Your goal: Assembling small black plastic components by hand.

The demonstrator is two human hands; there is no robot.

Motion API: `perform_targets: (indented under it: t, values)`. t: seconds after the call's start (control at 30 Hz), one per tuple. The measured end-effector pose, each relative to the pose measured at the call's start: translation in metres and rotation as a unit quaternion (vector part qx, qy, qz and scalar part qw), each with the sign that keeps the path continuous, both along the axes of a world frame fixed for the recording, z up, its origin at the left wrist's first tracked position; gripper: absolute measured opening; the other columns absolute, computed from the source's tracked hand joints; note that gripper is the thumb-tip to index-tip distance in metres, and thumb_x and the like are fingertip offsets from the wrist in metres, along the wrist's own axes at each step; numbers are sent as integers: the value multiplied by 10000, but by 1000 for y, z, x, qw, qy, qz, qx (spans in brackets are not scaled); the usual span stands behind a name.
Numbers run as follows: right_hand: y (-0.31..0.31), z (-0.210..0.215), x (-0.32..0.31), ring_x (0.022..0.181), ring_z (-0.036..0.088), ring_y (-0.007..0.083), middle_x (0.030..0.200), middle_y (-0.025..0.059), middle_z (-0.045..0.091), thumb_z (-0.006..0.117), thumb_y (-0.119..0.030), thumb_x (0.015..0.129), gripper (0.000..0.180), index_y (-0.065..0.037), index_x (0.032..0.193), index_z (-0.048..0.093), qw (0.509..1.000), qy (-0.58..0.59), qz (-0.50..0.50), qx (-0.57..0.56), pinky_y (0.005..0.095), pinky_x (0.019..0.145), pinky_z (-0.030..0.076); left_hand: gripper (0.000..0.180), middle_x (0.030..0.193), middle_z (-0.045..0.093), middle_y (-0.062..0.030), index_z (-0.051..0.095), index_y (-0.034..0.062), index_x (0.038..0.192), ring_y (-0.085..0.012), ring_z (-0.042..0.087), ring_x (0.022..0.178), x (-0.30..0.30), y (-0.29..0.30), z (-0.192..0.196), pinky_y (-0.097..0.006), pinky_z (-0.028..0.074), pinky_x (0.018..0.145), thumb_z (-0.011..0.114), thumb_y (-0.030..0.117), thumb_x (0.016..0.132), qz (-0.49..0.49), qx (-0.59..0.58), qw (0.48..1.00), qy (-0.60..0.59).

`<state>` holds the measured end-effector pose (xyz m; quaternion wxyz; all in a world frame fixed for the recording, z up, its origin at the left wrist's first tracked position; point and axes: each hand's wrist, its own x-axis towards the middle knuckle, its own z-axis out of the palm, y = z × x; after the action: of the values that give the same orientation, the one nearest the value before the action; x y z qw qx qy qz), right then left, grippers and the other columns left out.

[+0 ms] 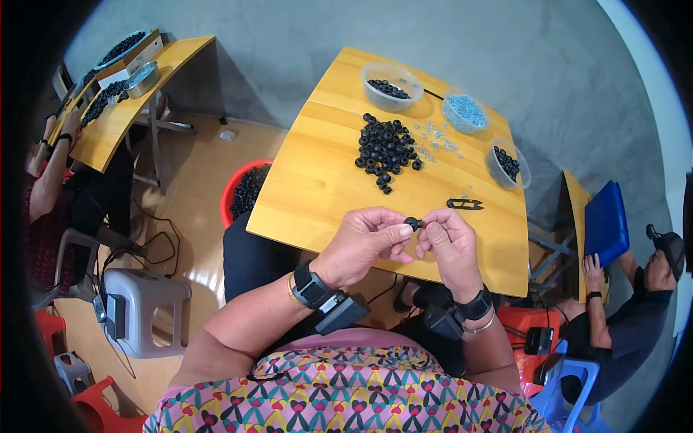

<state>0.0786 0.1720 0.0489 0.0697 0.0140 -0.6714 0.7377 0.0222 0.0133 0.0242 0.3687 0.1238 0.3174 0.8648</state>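
My left hand (pixel 363 244) pinches a small round black part (pixel 413 223) between thumb and forefinger, just above the table's near edge. From the other side, the bent fingers of my right hand (pixel 453 247) close on the same part; any smaller piece at their tips is too small to tell. Beyond my hands lies a loose pile of similar black parts (pixel 386 146). To its right, small clear or silvery pieces (pixel 435 137) are scattered. A pair of black thread snips (pixel 464 204) rests on the wood near my right hand.
On the yellow table (pixel 303 169) stand a clear tub of black parts (pixel 390 85), a tub of light-blue pieces (pixel 465 112) and another tub of black parts (pixel 507 164). A red bucket (pixel 229 189) sits at the left edge. Other people work at tables on both sides.
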Motion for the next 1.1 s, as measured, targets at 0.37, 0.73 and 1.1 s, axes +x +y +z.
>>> perform_targets:
  t: [0.37, 0.73, 1.1]
  values:
    - [-6, 8, 0, 567, 499, 66, 716, 23, 516, 490, -36, 854, 55, 7, 887, 484, 996, 3, -2, 92, 186, 509, 408, 108, 738, 585, -60, 579, -14, 891, -122, 565, 630, 1, 1, 2, -322, 541, 639, 580, 62, 815, 10, -52, 998, 42]
    - [-6, 5, -4, 576, 494, 66, 691, 16, 513, 480, -30, 856, 44, 4, 883, 485, 982, 66, 11, 175, 191, 514, 410, 113, 700, 565, -46, 574, -6, 850, -101, 549, 600, -2, -2, 0, -316, 549, 635, 555, 105, 840, -75, 31, 996, -42]
    - [0, 2, -4, 580, 481, 82, 719, 31, 500, 428, -272, 916, 266, -16, 871, 484, 997, -38, 2, 66, 208, 522, 423, 80, 737, 584, -76, 577, 27, 873, -122, 554, 621, 1, 1, -7, -343, 540, 664, 537, 91, 848, -32, 33, 998, -48]
